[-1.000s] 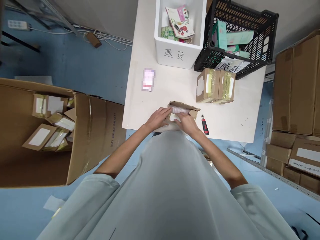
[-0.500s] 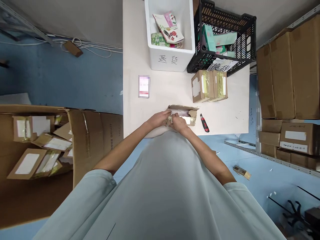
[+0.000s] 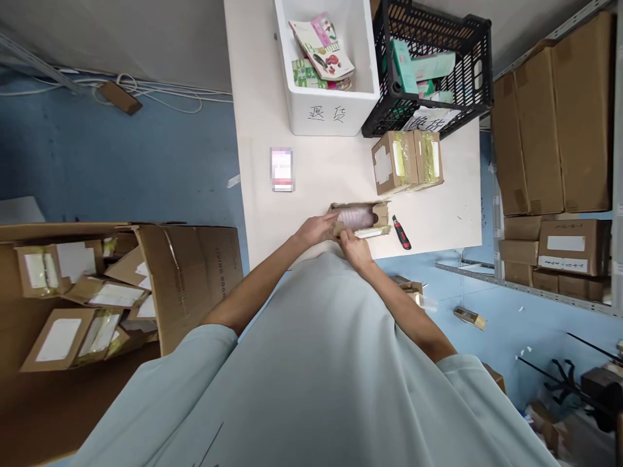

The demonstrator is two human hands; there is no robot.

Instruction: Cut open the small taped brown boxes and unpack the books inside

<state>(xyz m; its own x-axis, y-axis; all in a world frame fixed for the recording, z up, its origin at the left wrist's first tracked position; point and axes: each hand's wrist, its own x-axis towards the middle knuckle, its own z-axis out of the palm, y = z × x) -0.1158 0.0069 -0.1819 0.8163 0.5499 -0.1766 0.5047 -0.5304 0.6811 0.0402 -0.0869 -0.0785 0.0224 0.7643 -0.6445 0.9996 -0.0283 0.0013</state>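
Grip-wise, our left hand (image 3: 315,230) is against the left end of a small brown box (image 3: 382,213), though we can't tell how far closed; our right hand (image 3: 356,251) is pinched onto its near edge. Box is open on the worktop (image 3: 331,170), shiny pinkish bundle (image 3: 355,216) inside, red-black cutter (image 3: 402,233) beside it.
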